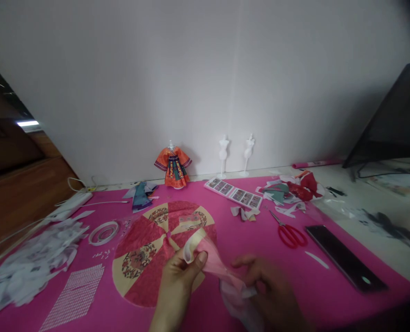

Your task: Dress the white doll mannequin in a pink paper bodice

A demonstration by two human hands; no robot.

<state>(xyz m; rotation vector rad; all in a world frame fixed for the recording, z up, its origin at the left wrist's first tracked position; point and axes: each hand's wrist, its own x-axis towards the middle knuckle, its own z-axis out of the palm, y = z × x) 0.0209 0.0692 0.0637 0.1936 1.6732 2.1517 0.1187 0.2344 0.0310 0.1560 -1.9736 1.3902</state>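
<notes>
A small piece of pink and cream fabric (pixel 212 258) is stretched between my two hands above the table's pink mat. My left hand (pixel 184 272) pinches its cream-edged end, thumb on top. At the lower end, my right hand (pixel 265 281) has its fingers curled on the cloth; it is dim and a little blurred. A whitish sheer part (pixel 237 302) of the fabric hangs below the right hand. Under and beyond my left hand lies a round red and cream patterned fabric piece (pixel 146 258), partly covered by that hand, with a small clear packet (pixel 189 220) on it.
Red-handled scissors (pixel 292 235) and a black phone (pixel 343 256) lie at right. White scraps (pixel 35 263), tape rolls (pixel 103 233) and a bead sheet (pixel 75 293) are left. Behind stand a dressed orange doll form (pixel 173 168), two white mannequins (pixel 223 150), a picture card (pixel 233 192) and coloured scraps (pixel 295 189).
</notes>
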